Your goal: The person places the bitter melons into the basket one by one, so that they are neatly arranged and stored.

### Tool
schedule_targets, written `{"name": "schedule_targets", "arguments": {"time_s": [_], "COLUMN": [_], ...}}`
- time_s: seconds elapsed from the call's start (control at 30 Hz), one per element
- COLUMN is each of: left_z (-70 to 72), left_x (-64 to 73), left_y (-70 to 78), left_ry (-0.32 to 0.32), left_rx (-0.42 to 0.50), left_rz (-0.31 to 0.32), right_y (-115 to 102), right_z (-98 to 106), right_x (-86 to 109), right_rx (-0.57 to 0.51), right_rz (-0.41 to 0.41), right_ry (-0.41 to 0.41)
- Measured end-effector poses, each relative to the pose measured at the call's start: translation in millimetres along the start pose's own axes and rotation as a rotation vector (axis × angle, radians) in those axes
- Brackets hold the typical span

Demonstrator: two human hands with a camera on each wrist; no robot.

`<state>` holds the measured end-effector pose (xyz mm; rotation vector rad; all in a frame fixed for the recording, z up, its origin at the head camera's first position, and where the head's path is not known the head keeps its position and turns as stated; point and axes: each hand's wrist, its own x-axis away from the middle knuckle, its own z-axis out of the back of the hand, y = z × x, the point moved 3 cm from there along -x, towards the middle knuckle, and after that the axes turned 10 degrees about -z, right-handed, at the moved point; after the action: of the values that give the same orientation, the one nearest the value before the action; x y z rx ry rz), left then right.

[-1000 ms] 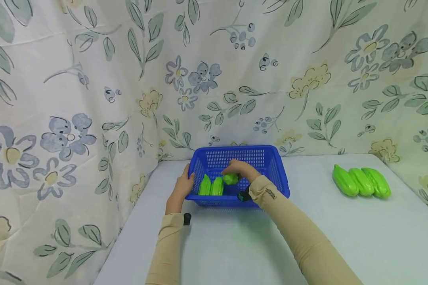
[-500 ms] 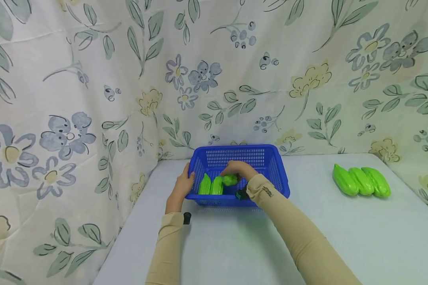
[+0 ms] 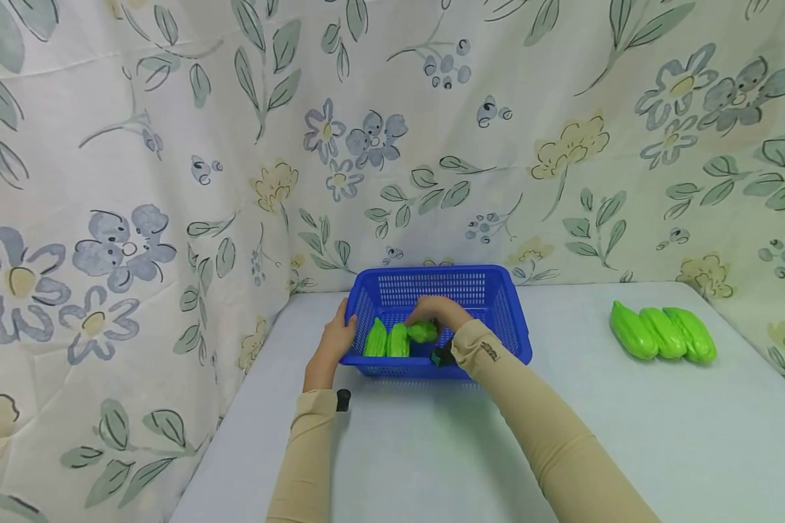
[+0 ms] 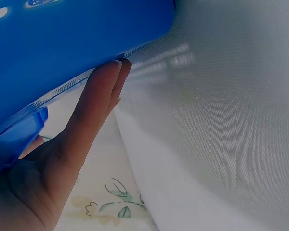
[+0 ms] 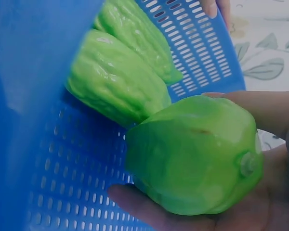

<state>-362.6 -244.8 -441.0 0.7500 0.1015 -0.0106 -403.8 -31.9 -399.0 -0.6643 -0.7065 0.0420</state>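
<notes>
My right hand [image 3: 442, 311] reaches into the blue plastic basket [image 3: 425, 369] and holds a bright green bitter melon [image 5: 192, 154], fingers and thumb around its sides. The stem end of that melon faces the right wrist camera. Beside it, toward the basket's left side, lie two more bitter melons [image 5: 118, 77], ridged and glossy, side by side on the perforated floor. My left hand [image 3: 336, 338] grips the basket's left side at the rim. In the left wrist view, fingers of the left hand [image 4: 89, 120] lie against the basket's underside.
On the right of the white table [image 3: 432, 450], several bitter melons [image 3: 663, 334] lie in a row. Floral cloth [image 3: 392, 145] hangs behind the table and along its left side. The basket stands near the table's back edge.
My right hand has shifted slightly left and lower with the bitter melon, closer to the two others. My left hand stays on the basket rim.
</notes>
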Motion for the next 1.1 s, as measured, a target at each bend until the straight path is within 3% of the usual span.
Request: {"name": "schedule_targets", "arguments": {"time_s": [0.23, 0.83, 1.1], "left_z": [-1.3, -1.7, -1.3], "left_x": [-2.5, -1.6, 0.5], "left_y": [-1.6, -0.6, 0.1], "left_ry": [0.002, 0.000, 0.004], "left_rx": [0.002, -0.006, 0.018], "left_rz": [-0.003, -0.007, 0.001], "right_y": [1.3, 9.2, 13.8], "right_z": [0.7, 3.5, 4.0], "right_x": [1.7, 8.2, 13.4], "right_rx": [0.021, -0.159, -0.134], "right_rz": [0.005, -0.019, 0.017], "right_ry": [0.001, 0.021, 0.010]}}
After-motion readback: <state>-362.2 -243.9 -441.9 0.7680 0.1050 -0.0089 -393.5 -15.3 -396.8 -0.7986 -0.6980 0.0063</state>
